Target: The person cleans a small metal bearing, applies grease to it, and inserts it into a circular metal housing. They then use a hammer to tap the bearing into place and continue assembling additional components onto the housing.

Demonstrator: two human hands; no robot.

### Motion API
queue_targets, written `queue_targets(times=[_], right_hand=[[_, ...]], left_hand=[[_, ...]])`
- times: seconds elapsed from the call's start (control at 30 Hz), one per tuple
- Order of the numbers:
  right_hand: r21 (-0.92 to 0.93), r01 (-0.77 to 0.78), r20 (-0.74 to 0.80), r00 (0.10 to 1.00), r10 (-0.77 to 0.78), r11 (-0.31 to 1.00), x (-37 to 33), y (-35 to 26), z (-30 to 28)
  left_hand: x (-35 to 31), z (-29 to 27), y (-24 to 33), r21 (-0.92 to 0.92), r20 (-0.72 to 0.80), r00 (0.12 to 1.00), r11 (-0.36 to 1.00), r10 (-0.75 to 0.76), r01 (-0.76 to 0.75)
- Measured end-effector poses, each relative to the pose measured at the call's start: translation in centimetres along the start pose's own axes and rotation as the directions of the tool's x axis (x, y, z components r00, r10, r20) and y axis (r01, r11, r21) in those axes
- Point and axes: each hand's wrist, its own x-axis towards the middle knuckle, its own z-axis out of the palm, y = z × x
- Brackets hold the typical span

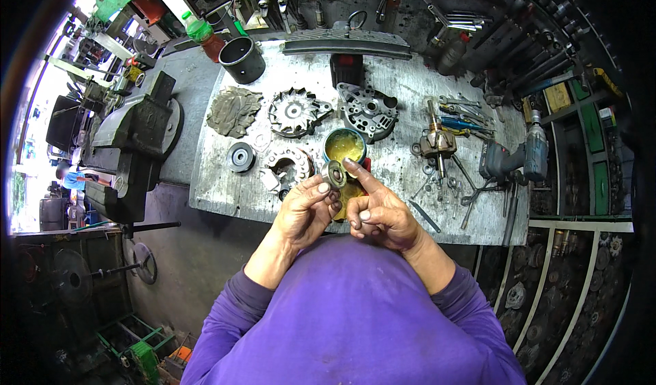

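Bearing (335, 174), a small metal ring, is up in front of the person's chest, over the near edge of the metal-topped bench (208, 180). Just beyond it sits an uncovered tub (365, 145) of yellow grease, and a yellow-smeared surface (352, 192) shows between the hands, partly hidden by them. Past the tub lie a finned round part (294, 113) and a pierced metal housing (369, 109); to the left are a crumpled grey cloth-like bundle (234, 110), a pulley (241, 157) and a pale ring-shaped part (273, 173), close to the left hand (304, 210). Farther right stand a rotor with its shaft (437, 142), loose wrenches (465, 111) and a cordless drill (506, 159), well apart from the hands. Left thumb and fingers pinch the ring at their tips; the right hand (383, 210) has its index finger stretched to just beside the ring's upper right, other fingers curled, and whether they enclose anything I cannot tell. Its round face tilts up toward the camera and somewhat right, appearing as a near-upright oval; the axis through its hole runs across that face.
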Motion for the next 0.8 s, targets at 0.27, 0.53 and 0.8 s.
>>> queue_targets(times=[0.27,0.53,0.8], right_hand=[[-0.983,-0.175,-0.183,0.930,-0.319,0.052,0.0,0.8,0.5],[-0.473,0.082,-0.118,0.981,-0.155,0.878,-0.4,0.0,-0.5],[-0.001,0.002,0.073,0.997,-0.002,1.000,0.2,0.3,-0.1]], left_hand=[[-0.1,-0.6,0.0,0.026,-0.007,1.000,0.999,0.023,-0.023],[0.0,-2.2,-0.5,-0.156,-0.051,0.999,0.988,0.015,-0.023],[0.1,-1.4,-0.7,-0.036,0.038,0.999,0.999,0.026,-0.025]])
